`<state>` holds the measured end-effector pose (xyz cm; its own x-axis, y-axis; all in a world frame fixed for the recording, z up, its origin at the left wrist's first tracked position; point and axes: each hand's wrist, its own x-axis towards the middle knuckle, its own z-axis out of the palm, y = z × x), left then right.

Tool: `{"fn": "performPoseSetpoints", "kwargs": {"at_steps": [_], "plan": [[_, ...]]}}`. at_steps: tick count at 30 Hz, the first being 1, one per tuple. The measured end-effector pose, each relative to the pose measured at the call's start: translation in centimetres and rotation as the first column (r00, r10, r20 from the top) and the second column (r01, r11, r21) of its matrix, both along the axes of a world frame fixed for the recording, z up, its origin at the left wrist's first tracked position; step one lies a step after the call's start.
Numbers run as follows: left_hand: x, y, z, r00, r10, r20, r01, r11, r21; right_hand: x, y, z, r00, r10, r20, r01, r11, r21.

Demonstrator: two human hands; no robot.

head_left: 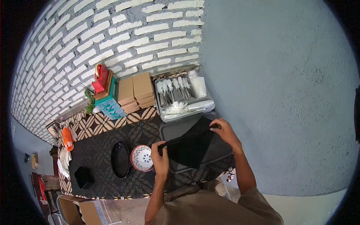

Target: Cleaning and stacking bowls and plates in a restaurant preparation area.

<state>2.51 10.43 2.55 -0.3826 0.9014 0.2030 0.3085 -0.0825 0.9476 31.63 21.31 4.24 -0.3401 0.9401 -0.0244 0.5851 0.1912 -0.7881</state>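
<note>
At the far left of the table [101,183], an orange bottle [68,138] is seen near the edge. A black pot [83,177] is placed nearer the front. Behind, a red tape dispenser [100,80] is carried above teal drawers [110,107]. Farther right, a black oval dish [120,161] is set just beside a patterned bowl [142,158]; brown boxes [142,88] are stacked in two piles at the back.

Left hand [160,159]: positioned at the bowl's right side; grip narrow, one corner of a black cloth [193,144] being pinched between thumb and fingers. The cloth is stretched between both hands over a grey tray [221,150]; whether the tray is touched by it cannot be told. Behind, wrapped cutlery [174,88] is laid in rows in a second tray [187,115]. Right hand [226,134]: grip narrow, the cloth's upper right part being held by the fingertips.
</note>
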Motion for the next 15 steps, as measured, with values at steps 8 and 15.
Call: {"fn": "performPoseSetpoints", "kwargs": {"at_steps": [8,15], "plan": [[-1.0,3.1,7.5,0.997,-0.012,-0.073,0.031,0.965,0.26,-0.5,-1.0,6.6,0.95,-0.15,-0.274,0.215,0.95,0.226],[-3.1,2.5,14.3,1.0,0.012,-0.007,-0.009,0.924,0.382,0.5,-5.4,15.2,0.931,-0.151,-0.331,0.268,0.9,0.344]]}}
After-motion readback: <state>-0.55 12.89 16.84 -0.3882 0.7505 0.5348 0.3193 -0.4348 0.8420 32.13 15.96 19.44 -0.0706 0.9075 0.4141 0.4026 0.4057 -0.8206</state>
